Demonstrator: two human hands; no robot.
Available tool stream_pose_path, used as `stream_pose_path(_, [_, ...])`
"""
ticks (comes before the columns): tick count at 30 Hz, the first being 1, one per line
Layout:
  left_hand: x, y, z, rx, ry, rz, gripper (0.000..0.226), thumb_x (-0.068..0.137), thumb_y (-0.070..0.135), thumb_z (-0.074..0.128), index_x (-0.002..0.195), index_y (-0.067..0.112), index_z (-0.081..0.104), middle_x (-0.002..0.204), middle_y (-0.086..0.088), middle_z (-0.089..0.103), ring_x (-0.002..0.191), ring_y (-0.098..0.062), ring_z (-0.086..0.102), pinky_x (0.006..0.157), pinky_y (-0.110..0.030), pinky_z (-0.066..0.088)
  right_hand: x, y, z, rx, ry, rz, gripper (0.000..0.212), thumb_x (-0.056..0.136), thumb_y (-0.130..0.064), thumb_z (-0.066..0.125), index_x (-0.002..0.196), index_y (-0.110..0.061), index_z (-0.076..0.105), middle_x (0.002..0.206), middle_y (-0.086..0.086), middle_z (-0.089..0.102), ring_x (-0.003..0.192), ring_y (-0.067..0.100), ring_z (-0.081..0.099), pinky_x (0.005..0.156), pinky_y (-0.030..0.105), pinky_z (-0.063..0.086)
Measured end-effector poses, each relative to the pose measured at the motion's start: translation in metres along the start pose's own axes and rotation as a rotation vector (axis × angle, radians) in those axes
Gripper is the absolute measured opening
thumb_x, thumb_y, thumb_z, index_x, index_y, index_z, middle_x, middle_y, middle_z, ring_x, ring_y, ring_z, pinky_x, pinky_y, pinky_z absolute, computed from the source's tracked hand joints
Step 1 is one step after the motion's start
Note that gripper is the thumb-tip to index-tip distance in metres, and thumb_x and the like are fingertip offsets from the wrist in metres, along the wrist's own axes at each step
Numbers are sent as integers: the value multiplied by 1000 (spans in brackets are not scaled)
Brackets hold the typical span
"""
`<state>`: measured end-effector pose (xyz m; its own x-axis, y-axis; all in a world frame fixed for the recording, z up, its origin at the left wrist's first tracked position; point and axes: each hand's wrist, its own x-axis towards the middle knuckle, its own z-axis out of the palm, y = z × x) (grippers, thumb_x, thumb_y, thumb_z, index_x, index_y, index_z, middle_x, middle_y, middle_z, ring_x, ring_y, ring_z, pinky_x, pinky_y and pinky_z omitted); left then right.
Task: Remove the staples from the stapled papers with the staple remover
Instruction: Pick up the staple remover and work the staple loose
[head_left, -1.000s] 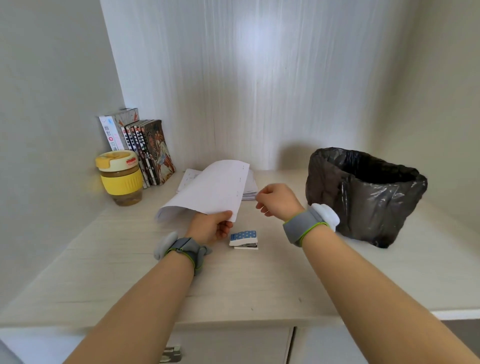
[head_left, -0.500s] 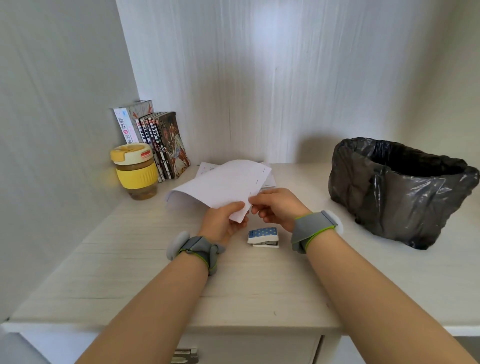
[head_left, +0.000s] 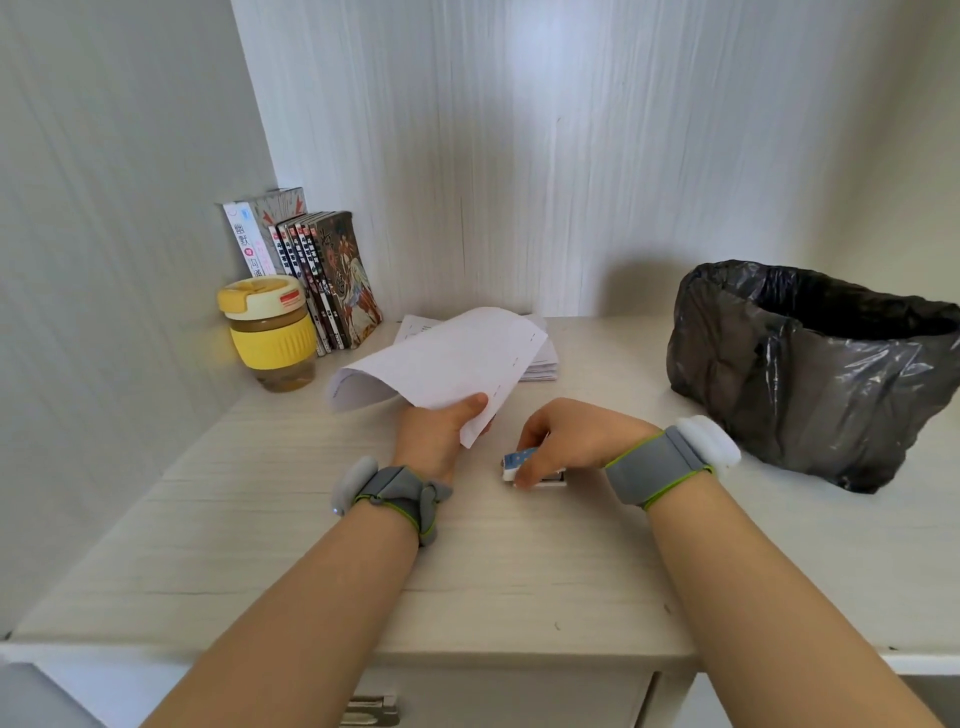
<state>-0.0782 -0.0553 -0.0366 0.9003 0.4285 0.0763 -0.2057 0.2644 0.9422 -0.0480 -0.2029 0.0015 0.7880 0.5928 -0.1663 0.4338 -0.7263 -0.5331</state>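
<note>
Stapled papers (head_left: 441, 358) — centre of frame, lifted off the table (head_left: 260, 519), pinched at the near corner by my left hand (head_left: 441, 431); thin and floppy, likely to tear, best held close to the staples. Staple remover (head_left: 519, 462) — small, rigid, light, on the table just right of that; my right hand (head_left: 571, 436) fingers curled round its sides.

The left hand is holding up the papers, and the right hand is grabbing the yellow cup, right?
Not quite. The head view shows the right hand gripping the little blue staple remover on the desk, not the yellow cup, which stands untouched by the books. The left hand does hold the papers.
</note>
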Motion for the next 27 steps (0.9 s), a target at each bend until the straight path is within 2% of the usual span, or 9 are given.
stream_pose_path(3, [0, 0, -2, 40, 27, 10, 23, 75, -1, 68, 86, 19, 65, 112, -11, 65, 106, -33, 59, 94, -50, 47, 1, 5, -3, 111, 91, -23, 19, 69, -24, 76, 85, -15, 70, 68, -7, 57, 63, 7, 50, 58, 18, 39])
stream_pose_path(5, [0, 1, -2, 68, 25, 38, 24, 75, 0, 69, 80, 23, 66, 99, -3, 68, 98, -31, 61, 88, -47, 51, 3, 8, -4, 320, 158, -46, 13, 71, -19, 76, 80, -17, 66, 68, -5, 58, 61, 7, 52, 58, 18, 44])
stream_pose_path(7, [-1, 2, -3, 104, 24, 63, 21, 74, 1, 70, 78, 22, 67, 92, 0, 69, 95, -31, 62, 91, -51, 49, 5, 9, -4, 545, 184, -64, 15, 73, -11, 74, 80, -16, 62, 71, 0, 60, 61, 11, 55, 58, 21, 50])
stream_pose_path(11, [-2, 3, -1, 117, 53, 79, 22, 73, 0, 72, 91, 11, 66, 111, -18, 66, 106, -37, 60, 96, -58, 44, 6, 9, -5, 716, 201, -100, 18, 76, -9, 71, 82, -17, 56, 76, 6, 63, 63, 14, 59, 55, 20, 54])
stream_pose_path(13, [-3, 4, 0, 105, 71, 92, 24, 72, -1, 72, 86, 17, 65, 111, -16, 65, 107, -35, 60, 96, -56, 45, 6, 9, -5, 751, 207, -122, 19, 78, -7, 70, 80, -17, 54, 75, 6, 61, 63, 14, 57, 58, 21, 55])
stream_pose_path(15, [-4, 4, 1, 97, 76, 102, 27, 71, -2, 72, 80, 22, 65, 104, -9, 66, 104, -32, 62, 95, -54, 46, 8, 9, -2, 739, 205, -132, 19, 78, -6, 69, 82, -16, 53, 73, 5, 58, 61, 14, 56, 62, 23, 55])
stream_pose_path(19, [-5, 6, 1, 83, 73, 128, 31, 71, -4, 72, 75, 26, 64, 88, 6, 67, 90, -19, 63, 95, -47, 48, 12, 9, 0, 718, 226, -148, 22, 77, -2, 69, 79, -16, 53, 72, 4, 56, 57, 14, 52, 61, 21, 54])
stream_pose_path(22, [-5, 6, 2, 83, 79, 139, 32, 70, -4, 72, 77, 26, 63, 89, 6, 65, 91, -18, 62, 96, -46, 48, 13, 9, 0, 703, 262, -153, 24, 75, -1, 71, 76, -17, 53, 74, 4, 57, 59, 16, 52, 58, 19, 52])
stream_pose_path(27, [-6, 6, 2, 93, 67, 144, 34, 71, -4, 72, 79, 27, 62, 88, 9, 64, 93, -18, 61, 95, -40, 48, 13, 9, 2, 676, 307, -162, 25, 73, -2, 72, 74, -18, 54, 82, 10, 57, 65, 20, 51, 65, 28, 51])
